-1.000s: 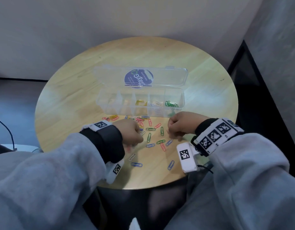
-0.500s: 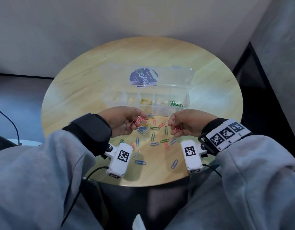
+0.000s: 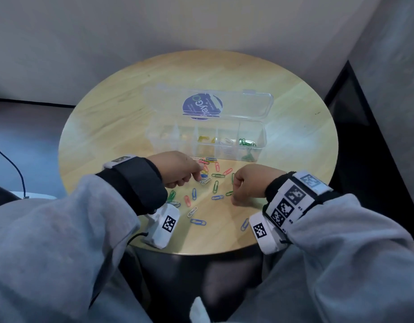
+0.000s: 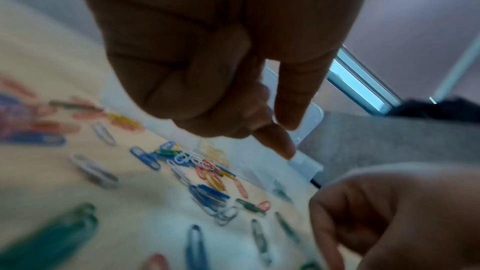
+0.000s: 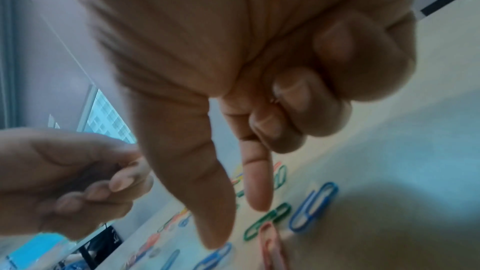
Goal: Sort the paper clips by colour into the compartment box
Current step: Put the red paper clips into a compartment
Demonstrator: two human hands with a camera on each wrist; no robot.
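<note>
Loose paper clips (image 3: 215,185) in red, blue, green, yellow and white lie between my hands on the round table (image 3: 108,136). Behind them the clear compartment box (image 3: 263,136) stands open; green clips (image 3: 246,142) fill its right cell and yellow clips (image 3: 203,139) a middle one. My left hand (image 3: 196,179) hovers over the pile (image 4: 202,167), index and thumb pointing down, other fingers curled, nothing seen in it. My right hand (image 5: 239,227) reaches thumb and index down beside a green clip (image 5: 267,221) and a red clip (image 5: 270,243). Its curled fingers show a sliver of red.
The box's lid (image 3: 248,106) with a round blue label lies flat behind the cells. A dark cable (image 3: 12,164) hangs off to the left. A blue clip (image 3: 198,222) lies close to the table's near edge, between the wrist cameras.
My left hand has rolled from palm-up to knuckles-up over the pile. My right hand has dropped lower and nearer the clips at the right of the pile.
</note>
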